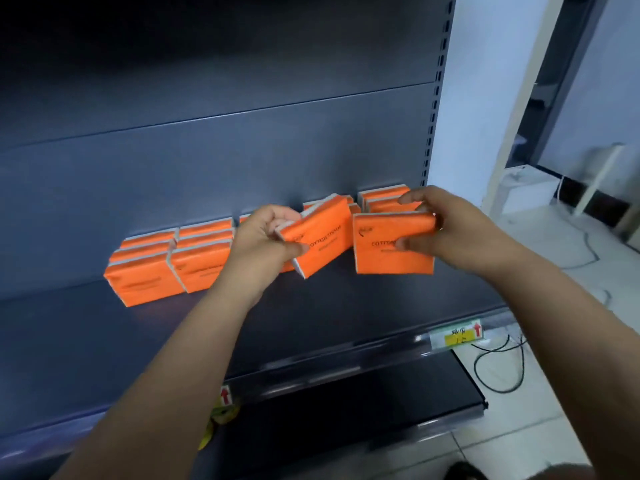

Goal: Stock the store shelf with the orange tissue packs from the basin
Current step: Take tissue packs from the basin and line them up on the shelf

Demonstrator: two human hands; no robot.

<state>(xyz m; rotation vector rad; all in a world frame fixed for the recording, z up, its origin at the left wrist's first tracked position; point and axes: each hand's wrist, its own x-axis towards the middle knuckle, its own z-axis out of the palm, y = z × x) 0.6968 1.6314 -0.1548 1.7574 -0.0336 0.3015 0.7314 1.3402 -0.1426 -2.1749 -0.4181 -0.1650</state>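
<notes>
Two arms reach in over the shelf (311,323), past its front rail (346,356) and the yellow tag (456,336) clipped there. The left hand (265,239) grips a tilted pack (320,239) by its left end, one corner pointing down at the deck. Just beside it, the right hand (453,230) pinches an upright pack (393,249) between thumb and fingers at its right edge. I can't tell whether that one has touched down.

Behind both stand the rows (173,268) already stocked, running back to the panel (242,150). The basin isn't in sight from here.

What worries me is the tilted pack. It's soft and held at one end only, so it may twist or slip if the grip eases before its base is flat. Set down corner-first, I'd expect it to lean into the packs behind and tip them, since they stand on edge and close together. The right one, held by its edge, could swing and come down crooked against the stack (381,199) behind it. The two held packs nearly meet, so lowering them together might jam one against the other.
</notes>
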